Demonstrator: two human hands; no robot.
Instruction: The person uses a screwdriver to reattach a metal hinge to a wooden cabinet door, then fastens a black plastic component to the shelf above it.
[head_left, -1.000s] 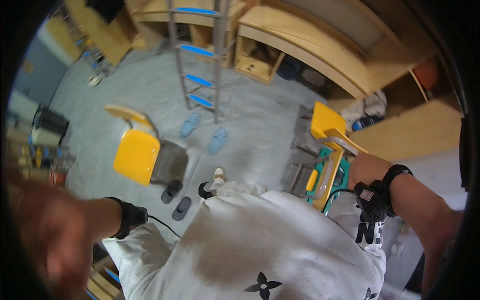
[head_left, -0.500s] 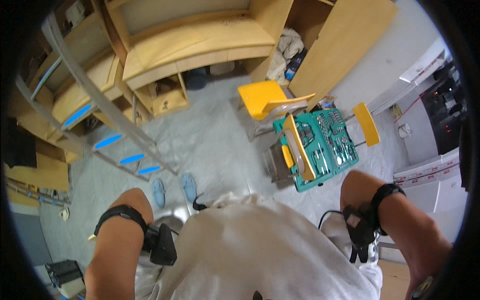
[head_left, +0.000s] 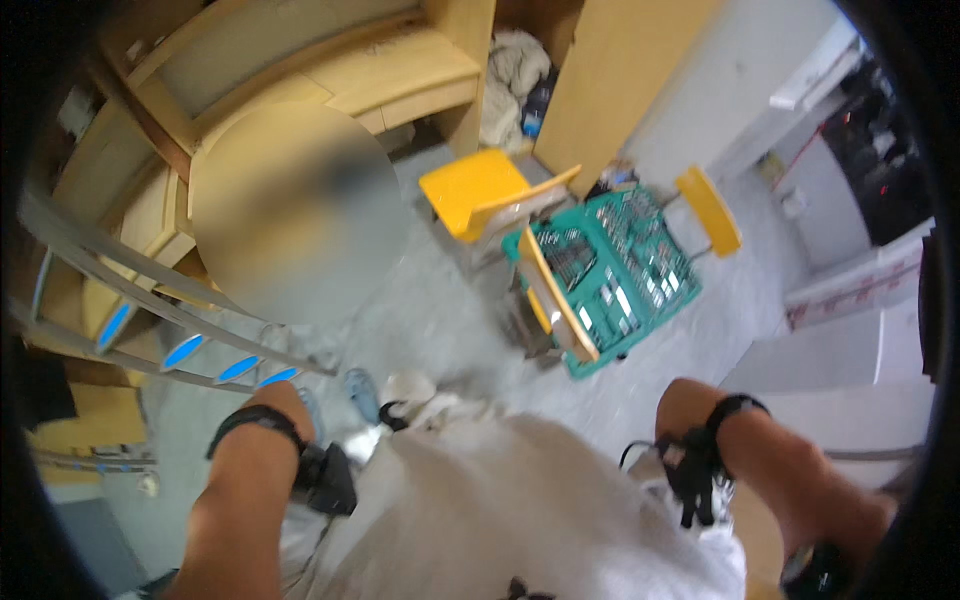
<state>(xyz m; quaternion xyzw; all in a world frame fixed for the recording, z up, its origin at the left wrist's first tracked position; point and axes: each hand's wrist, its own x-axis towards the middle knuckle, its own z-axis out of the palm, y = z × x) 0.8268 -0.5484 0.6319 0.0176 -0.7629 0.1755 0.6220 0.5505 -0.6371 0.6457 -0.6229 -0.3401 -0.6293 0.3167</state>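
Green tool case [head_left: 617, 278] — further L in view vs prev.

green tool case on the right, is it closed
No, the green tool case lies open, with metal tools showing in both of its halves.

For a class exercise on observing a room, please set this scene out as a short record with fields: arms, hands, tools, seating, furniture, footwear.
Arms: left forearm and right forearm bare, each with a black strapped device
Hands: left hand and right hand not in view
Tools: open green case holding metal tools, ahead of the right forearm
Seating: yellow chair beside the case; another yellow backrest to its right
Furniture: wooden desk; ladder with blue treads at left
Footwear: light blue slipper on the floor
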